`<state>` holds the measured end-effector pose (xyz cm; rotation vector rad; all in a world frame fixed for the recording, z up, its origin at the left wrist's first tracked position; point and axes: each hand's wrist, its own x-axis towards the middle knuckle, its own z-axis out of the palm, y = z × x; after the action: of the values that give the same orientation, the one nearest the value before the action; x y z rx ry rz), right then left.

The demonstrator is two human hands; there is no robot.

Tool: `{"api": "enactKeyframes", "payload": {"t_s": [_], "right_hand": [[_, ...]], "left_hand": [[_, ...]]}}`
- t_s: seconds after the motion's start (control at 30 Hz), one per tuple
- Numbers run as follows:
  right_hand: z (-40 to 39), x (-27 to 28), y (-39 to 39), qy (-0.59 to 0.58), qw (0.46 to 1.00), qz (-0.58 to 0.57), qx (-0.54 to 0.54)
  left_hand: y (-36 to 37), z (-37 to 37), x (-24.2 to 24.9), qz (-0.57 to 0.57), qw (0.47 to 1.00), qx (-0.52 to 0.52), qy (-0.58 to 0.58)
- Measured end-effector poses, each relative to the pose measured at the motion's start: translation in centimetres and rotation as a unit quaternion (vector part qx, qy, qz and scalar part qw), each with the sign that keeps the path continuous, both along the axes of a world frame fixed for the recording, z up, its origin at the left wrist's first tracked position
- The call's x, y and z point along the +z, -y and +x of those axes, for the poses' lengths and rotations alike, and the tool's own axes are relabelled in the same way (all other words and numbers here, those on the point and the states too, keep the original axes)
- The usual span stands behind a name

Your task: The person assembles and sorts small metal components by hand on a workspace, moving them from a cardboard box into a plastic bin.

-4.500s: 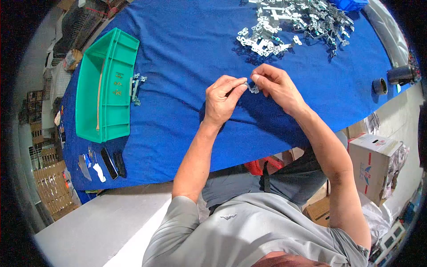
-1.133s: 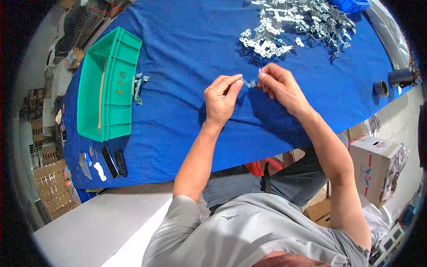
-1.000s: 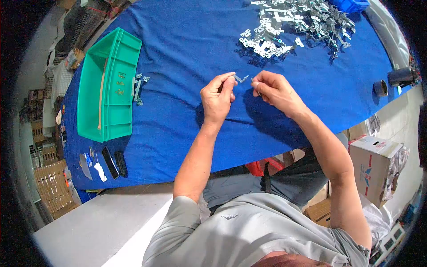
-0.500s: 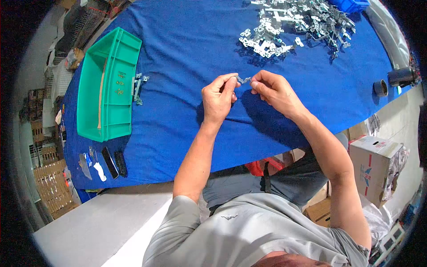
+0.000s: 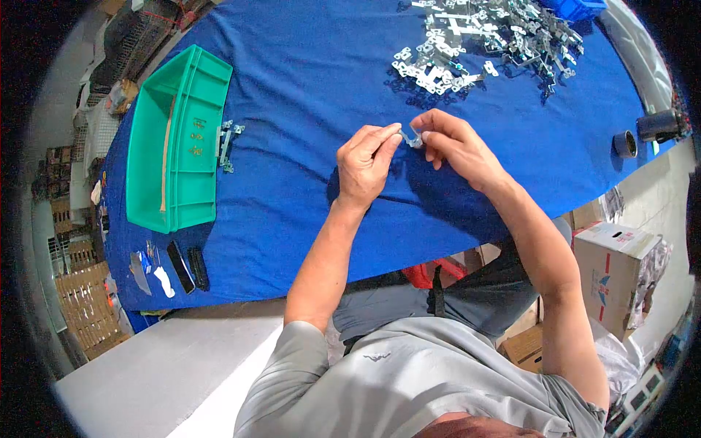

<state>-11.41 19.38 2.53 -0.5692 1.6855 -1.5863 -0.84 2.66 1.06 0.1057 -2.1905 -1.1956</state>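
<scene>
Above the blue cloth, a small silvery metal bracket (image 5: 414, 141) spans the space between my two hands. My left hand (image 5: 363, 168) is closed, pinching the bracket's left end between thumb and fingertips. At its other end, the thumb and fingers of my right hand (image 5: 464, 152) are on the piece, partly hiding it. A large loose pile of similar metal brackets (image 5: 443, 77) lies farther out, toward the upper right. Several more brackets (image 5: 228, 146) rest on the cloth beside the green crate.
A green plastic crate (image 5: 196, 208) stands at the left. Dark objects and small tools (image 5: 181, 267) lie near the left front edge. A blue bin (image 5: 573, 9) sits behind the pile. At right are a dark cylinder (image 5: 625, 144) and, below the table, a cardboard box (image 5: 610, 270).
Both hands have shifted slightly, the left one to the right. The bracket is turned and hangs lower by my right fingers, which have changed their hold on it.
</scene>
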Motion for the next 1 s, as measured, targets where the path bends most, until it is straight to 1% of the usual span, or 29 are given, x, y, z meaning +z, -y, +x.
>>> {"api": "enactKeyframes", "payload": {"t_s": [0.03,0.13,0.27,0.37,0.43,0.5,0.53,0.57,0.6,0.67,0.7,0.73,0.8,0.83,1.0], "right_hand": [[-0.1,0.1,0.0,0.041,0.999,-0.028,0.002],[-0.1,0.8,0.1,0.027,0.999,0.004,0.02],[-0.3,-0.3,-0.1,0.006,0.999,0.004,0.034],[-0.3,-0.2,-0.1,-0.019,1.0,0.019,0.011],[-0.2,-0.4,0.1,-0.049,0.997,-0.036,-0.056],[-0.5,-0.4,0.0,-0.041,0.997,-0.035,-0.061],[-0.7,-0.3,-0.1,-0.033,0.997,-0.035,-0.066],[-0.8,0.0,-0.3,-0.026,0.999,-0.013,-0.039],[-0.7,-0.1,-0.2,-0.026,0.999,-0.015,-0.038],[-0.4,-0.4,-0.1,-0.07,0.998,0.0,0.001],[-0.3,0.1,-0.1,-0.069,0.997,0.017,0.013],[0.0,0.4,0.0,-0.069,0.997,0.017,0.013],[0.4,0.6,-0.1,-0.011,0.998,0.047,0.038],[0.4,0.2,0.0,-0.01,0.998,0.033,0.043],[0.5,0.8,0.0,-0.015,0.998,0.039,0.048]], "left_hand": [[-0.1,0.0,0.2,-0.007,1.0,-0.005,0.001],[-0.1,0.2,0.2,-0.01,1.0,-0.013,0.009],[-0.1,0.2,-0.1,-0.01,0.999,-0.029,0.009],[-0.2,0.3,0.4,-0.017,0.999,-0.043,0.02],[-0.2,0.3,0.5,-0.019,0.999,-0.044,0.019],[-0.3,0.2,0.3,-0.021,0.999,-0.046,0.019],[-0.4,0.1,0.1,0.003,1.0,-0.006,0.01],[-0.3,0.1,0.0,0.027,0.999,0.035,0.002],[-0.2,0.1,-0.1,0.025,0.999,0.035,0.002],[0.1,0.0,-0.2,0.055,0.995,0.086,0.009],[0.1,0.1,-0.3,0.082,0.992,0.088,0.024],[0.1,0.1,-0.4,0.082,0.992,0.088,0.024],[0.1,0.0,-0.4,0.046,0.995,0.087,0.016],[0.1,0.0,-0.4,0.047,0.995,0.087,0.017],[0.0,0.0,-0.3,0.042,0.996,0.073,0.01]]}}
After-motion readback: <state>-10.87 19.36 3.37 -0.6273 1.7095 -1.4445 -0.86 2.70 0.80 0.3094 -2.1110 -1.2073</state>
